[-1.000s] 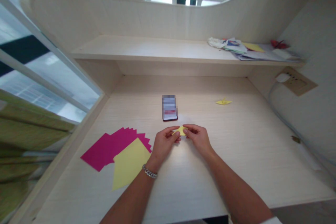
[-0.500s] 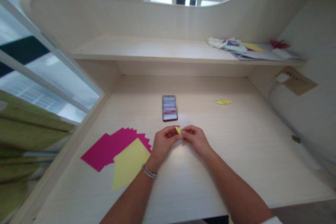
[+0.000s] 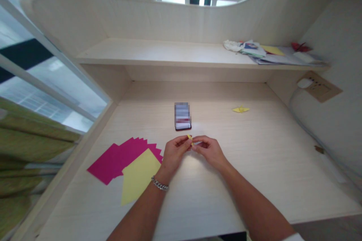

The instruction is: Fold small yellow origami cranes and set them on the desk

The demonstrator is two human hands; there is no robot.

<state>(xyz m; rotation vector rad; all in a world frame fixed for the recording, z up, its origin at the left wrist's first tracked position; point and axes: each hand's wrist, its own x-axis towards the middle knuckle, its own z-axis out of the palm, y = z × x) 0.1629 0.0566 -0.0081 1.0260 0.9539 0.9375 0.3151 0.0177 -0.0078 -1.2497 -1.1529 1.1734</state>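
A small folded piece of yellow paper is pinched between my two hands, just in front of the phone. My left hand grips it with thumb and fingers. On the other side, my right hand has its thumb and index finger closed on the paper's right edge. Fingers cover most of the folded paper, so its full shape is hidden. Left of my left hand lie a flat yellow sheet and, partly under it, a fan of magenta sheets.
A phone with a lit screen lies behind my hands. A folded yellow paper crane sits at the back right of the desk. Papers are piled on the shelf. A cable hangs from the wall socket.
The yellow folded paper has turned and now shows a narrower strip. My left thumb has moved up over it, and my right fingertips have shifted slightly left.
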